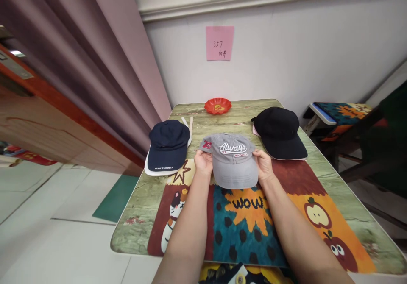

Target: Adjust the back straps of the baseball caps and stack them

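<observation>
A grey baseball cap (234,165) with white "Always" lettering is held between my two hands, its brim toward me. My left hand (204,162) grips its left edge, and my right hand (263,164) pinches the right edge; the fingertips are partly hidden behind the cap. To the left lies a navy cap (168,144) on top of a white one (151,168), whose pale straps stick out behind. On the right rests a black cap (280,131), with a bit of pink cap (255,130) showing beneath it.
A red scalloped dish (218,106) sits at the table's far edge. A colourful printed mat (244,233) covers the near part of the wood-patterned table (133,229). A pink note (219,42) is stuck on the wall. Purple curtains (117,42) hang at left; a dark chair (375,140) stands right.
</observation>
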The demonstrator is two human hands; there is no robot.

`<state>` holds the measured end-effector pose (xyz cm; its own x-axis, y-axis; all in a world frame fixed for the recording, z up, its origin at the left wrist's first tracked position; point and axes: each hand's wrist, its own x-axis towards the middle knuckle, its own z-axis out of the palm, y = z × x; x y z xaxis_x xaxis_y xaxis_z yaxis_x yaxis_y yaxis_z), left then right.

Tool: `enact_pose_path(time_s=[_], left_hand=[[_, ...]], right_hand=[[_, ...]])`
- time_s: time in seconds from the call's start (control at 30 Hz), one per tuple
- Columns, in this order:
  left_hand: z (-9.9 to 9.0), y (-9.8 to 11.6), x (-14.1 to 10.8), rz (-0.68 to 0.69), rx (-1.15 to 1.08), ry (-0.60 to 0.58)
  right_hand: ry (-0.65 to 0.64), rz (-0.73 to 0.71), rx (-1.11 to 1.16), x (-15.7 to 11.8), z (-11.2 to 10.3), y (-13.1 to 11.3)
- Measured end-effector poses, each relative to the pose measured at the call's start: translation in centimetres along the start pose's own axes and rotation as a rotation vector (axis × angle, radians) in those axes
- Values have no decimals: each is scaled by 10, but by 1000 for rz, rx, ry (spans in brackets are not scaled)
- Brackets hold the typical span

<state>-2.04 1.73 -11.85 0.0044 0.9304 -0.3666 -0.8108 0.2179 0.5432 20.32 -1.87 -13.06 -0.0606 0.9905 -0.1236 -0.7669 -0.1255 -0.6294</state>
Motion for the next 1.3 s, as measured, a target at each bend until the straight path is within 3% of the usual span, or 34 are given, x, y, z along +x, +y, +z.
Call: enact_pose_path(time_s=[0.13,0.27,0.43,0.67,0.8,1.03,1.2,1.3], left_hand=[[0,6,-5,43,-32,-1],[12,3,-14,30,8,-90],[25,-3,-22,26,13,-118],[23,14,-27,67,40,-224],[18,22,-25,119,99,-238],[20,25,-26,146,165,-237],[22,23,-27,249,181,-237],[25,22,-28,350,198,-224]], right_hand=[[29,-13,8,2,-1,1],[67,-28,11,6,-10,-1],[190,19,44,10,-19,-2],[78,-87,-33,10,-14,-9],[-9,-78,-86,4,-7,-14],[20,-100,-106,-3,9,-17],[-50,-257,-230,-6,26,-22],[-27,-390,-345,-7,32,-25]])
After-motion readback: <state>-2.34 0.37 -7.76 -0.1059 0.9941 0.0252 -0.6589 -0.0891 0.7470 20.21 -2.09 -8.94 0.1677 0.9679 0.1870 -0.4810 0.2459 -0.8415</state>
